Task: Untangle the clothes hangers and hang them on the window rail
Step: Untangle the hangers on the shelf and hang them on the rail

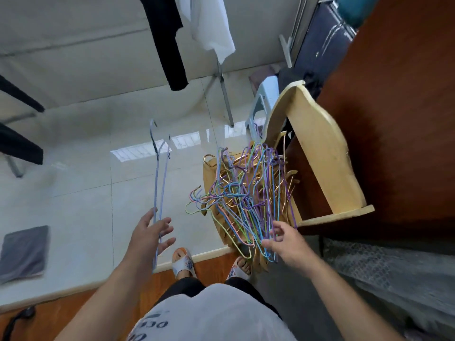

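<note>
My left hand (pixel 150 237) holds a thin pale-blue wire hanger (pixel 160 173) by its bottom corner, fingers loosely spread, the hook pointing up and away from me. To its right a tangled bundle of coloured wire hangers (pixel 243 195), purple, blue, green, pink and gold, lies on the seat of a wooden chair (pixel 317 143). My right hand (pixel 283 242) pinches the near end of that bundle between thumb and fingers. The window rail is not visible.
Black and white garments (pixel 170 43) hang overhead at the top centre. A light-blue plastic stool (pixel 261 104) stands behind the chair. A dark wooden desk (pixel 398 99) fills the right side. A grey mat (pixel 24 252) lies on the tiled floor at left.
</note>
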`<state>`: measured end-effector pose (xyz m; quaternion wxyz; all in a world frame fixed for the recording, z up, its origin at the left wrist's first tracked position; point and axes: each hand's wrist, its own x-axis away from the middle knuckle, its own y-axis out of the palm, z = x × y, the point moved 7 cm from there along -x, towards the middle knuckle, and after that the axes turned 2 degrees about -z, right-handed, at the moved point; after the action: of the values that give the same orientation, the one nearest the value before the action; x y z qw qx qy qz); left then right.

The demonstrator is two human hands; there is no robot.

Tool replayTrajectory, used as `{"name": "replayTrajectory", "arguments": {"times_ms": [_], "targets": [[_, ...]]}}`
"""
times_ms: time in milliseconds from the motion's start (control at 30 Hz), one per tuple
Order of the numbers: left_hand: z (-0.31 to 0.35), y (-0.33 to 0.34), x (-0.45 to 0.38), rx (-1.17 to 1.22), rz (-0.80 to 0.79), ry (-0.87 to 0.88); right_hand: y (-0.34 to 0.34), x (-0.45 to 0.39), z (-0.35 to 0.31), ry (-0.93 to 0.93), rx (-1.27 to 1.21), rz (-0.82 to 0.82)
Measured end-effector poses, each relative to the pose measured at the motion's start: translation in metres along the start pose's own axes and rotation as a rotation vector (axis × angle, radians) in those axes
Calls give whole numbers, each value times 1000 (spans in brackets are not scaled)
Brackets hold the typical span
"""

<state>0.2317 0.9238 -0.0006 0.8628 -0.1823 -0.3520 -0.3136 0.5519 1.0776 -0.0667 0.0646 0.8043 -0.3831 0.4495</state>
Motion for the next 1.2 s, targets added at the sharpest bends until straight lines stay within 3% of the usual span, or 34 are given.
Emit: {"name": "replayTrajectory", "arguments": {"times_ms": [267,567,700,833,1200], "targets": [[95,-68,11,163,-139,172,60,44,-196,-273,-77,-154],[187,-245,-43,576,-262,186,223,34,-378,-347,-236,64],[228,-318,-63,515,-281,105,296,31,-445,-366,-285,50],[311,-372,-64,332,-276,195,348,52,-536,-460,-325,7],[548,-414,-76,263,-185,514,347,75,-779,-731,-272,97]]}}
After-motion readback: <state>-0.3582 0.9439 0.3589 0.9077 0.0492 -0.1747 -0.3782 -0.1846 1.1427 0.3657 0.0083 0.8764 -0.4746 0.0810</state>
